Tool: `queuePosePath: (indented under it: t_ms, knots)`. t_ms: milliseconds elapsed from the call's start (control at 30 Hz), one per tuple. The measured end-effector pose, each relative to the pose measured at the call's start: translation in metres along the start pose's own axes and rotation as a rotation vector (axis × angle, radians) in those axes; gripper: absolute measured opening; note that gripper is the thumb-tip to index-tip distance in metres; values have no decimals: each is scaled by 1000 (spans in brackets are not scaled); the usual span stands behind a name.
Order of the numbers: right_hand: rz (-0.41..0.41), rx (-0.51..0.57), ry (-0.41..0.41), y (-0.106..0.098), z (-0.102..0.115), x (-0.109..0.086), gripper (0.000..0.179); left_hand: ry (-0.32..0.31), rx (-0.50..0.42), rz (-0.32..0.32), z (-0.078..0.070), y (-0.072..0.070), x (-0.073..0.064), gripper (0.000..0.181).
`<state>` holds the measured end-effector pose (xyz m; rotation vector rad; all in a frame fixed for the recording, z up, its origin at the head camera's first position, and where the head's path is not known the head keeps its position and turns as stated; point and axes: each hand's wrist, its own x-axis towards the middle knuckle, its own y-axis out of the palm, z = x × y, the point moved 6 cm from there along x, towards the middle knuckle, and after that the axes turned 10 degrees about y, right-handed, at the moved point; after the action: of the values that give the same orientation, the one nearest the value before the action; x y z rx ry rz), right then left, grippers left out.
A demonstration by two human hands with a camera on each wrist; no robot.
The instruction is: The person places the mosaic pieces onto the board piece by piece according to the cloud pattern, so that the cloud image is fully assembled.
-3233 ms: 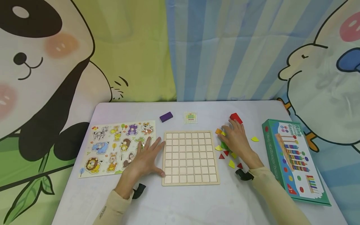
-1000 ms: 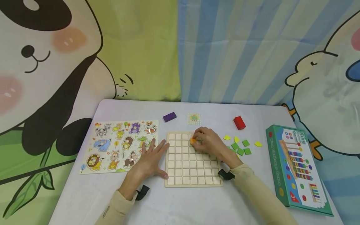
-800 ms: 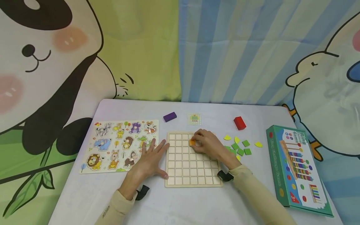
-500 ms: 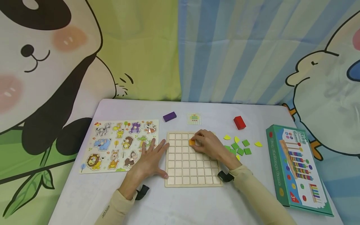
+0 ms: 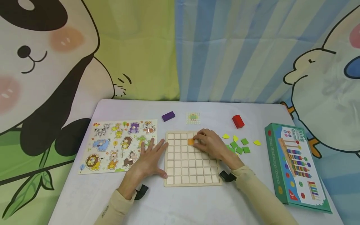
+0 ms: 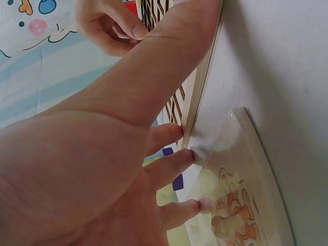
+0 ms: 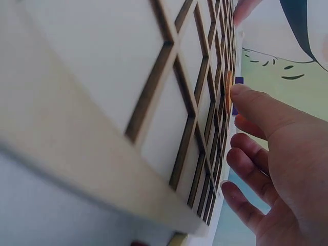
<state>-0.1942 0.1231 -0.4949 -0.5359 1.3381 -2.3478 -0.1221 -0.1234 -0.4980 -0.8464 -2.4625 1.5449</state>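
An orange square tile (image 5: 191,142) lies flat in an upper cell of the wooden grid board (image 5: 181,163). My right hand (image 5: 211,144) is at the tile's right side, with the thumb tip touching it in the right wrist view; its other fingers are loosely bent and free of any object. My left hand (image 5: 147,161) is spread beside the board's left edge, with its thumb and fingertips against that edge. Several green square tiles (image 5: 244,141) and yellow quarter-round tiles (image 5: 257,142) lie right of the board. The right hand and forearm hide part of the board.
An animal knob puzzle (image 5: 108,170) lies left of the board, partly under the left hand. Behind the board are a purple block (image 5: 168,116), a small pattern card (image 5: 193,118) and a red block (image 5: 238,121). A green game box (image 5: 298,168) lies at far right.
The right hand has gone from the loose tiles to the board with the orange tile. Over the last half second its fingers have slid slightly right, uncovering more of the tile. The left hand stays put.
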Motion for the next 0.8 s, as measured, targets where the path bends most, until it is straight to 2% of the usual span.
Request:
queuePosePath:
  t_ms: [267, 500, 600, 800]
  knots:
    - [-69, -19, 14, -16, -18, -10, 26, -4, 9, 1, 2, 1, 0, 130]
    - [-210, -37, 17, -37, -45, -25, 25, 3, 0, -1, 4, 3, 1, 131]
    - [-258, -71, 76, -46, -58, -33, 27, -1, -6, 3, 5, 3, 0, 132]
    - [-270, -124, 290, -52, -81, -48, 34, 4, -17, 2, 3, 2, 0, 131]
